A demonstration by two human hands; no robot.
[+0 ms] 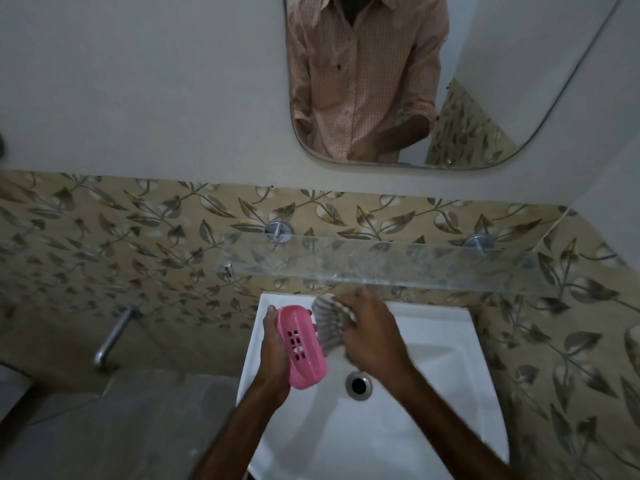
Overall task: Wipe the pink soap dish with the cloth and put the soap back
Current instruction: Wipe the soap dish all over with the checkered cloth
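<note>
My left hand holds the pink soap dish over the left side of the white sink. The oval dish is tilted on its edge, showing the face with its drain slots. My right hand grips a grey and white striped cloth bunched against the right side of the dish. No soap is in sight.
A glass shelf on chrome brackets runs just above the sink. The drain lies below my hands. A metal tap juts from the leaf-patterned tiles at the left. A mirror above reflects a person in a checked shirt.
</note>
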